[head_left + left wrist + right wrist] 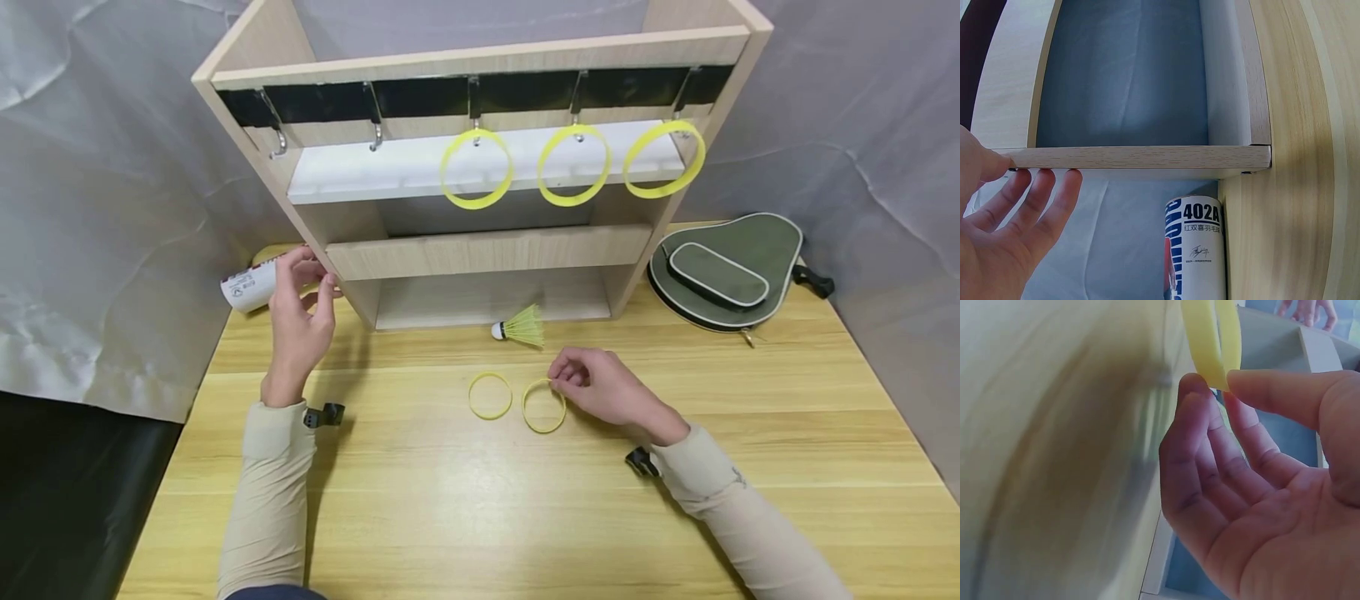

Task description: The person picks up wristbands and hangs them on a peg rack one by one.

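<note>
In the head view my right hand [603, 387] pinches a thin yellow ring [524, 408] between thumb and fingertips, just over the table. The right wrist view shows the same yellow ring [1230, 340] held at its lower end. A second yellow ring [470, 398] lies to its left. On the far left, my left hand [296, 321] grips the side board of the wooden rack [487, 254]. In the left wrist view its fingertips press that side board [1147, 157]. Three yellow rings hang from hooks on the rack, one of them a middle ring [568, 202].
Two hooks on the left, including one hook [377, 137], carry no ring. A yellow shuttlecock [521, 327] lies before the rack. A white shuttlecock tube [251, 286] lies left of it. At right is a green racket case [738, 258] with a black handle [813, 282] sticking out.
</note>
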Action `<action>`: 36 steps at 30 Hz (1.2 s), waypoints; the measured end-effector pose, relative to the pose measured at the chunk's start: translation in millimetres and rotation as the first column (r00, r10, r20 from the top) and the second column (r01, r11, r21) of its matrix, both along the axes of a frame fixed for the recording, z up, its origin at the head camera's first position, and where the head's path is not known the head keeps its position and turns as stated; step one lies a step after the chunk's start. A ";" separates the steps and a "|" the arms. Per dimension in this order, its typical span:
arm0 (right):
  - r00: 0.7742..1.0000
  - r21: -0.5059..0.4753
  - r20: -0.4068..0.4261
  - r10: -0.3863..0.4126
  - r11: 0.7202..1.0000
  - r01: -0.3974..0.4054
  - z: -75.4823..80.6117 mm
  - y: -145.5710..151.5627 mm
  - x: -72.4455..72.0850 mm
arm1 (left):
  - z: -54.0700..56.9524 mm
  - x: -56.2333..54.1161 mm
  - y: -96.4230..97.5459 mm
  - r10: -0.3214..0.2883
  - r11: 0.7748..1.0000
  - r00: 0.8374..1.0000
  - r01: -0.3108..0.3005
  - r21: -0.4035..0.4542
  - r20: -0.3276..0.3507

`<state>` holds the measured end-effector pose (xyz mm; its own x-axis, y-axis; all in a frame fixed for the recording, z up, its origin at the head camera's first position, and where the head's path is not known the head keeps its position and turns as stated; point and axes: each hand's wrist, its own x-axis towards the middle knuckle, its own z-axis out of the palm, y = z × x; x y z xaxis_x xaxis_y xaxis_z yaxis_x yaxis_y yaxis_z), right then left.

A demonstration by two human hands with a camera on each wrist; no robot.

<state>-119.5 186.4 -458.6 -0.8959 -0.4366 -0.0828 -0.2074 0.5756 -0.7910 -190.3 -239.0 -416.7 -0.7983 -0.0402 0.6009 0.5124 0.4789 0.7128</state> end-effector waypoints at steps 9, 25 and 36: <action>0.999 -0.055 0.042 -0.004 0.998 0.006 14.0 -4.9 0.4 | 0.1 -0.5 -0.4 -0.002 1.000 1.000 0.002 -0.001 0.000; 0.999 -0.125 0.032 -0.016 0.992 0.020 35.6 -23.9 0.0 | 0.1 -0.2 -1.0 -0.004 1.000 1.000 0.004 0.000 0.000; 0.995 -0.198 -0.069 -0.072 0.979 0.057 51.2 -38.2 -8.3 | -0.5 0.7 -1.3 0.000 1.000 1.000 0.000 -0.007 0.008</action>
<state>-127.8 148.2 -407.4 -0.9232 -0.3785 0.0671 -0.2378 0.4254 -0.8732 -189.6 -240.3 -417.3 -0.8034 -0.0359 0.5944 0.5065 0.4838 0.7137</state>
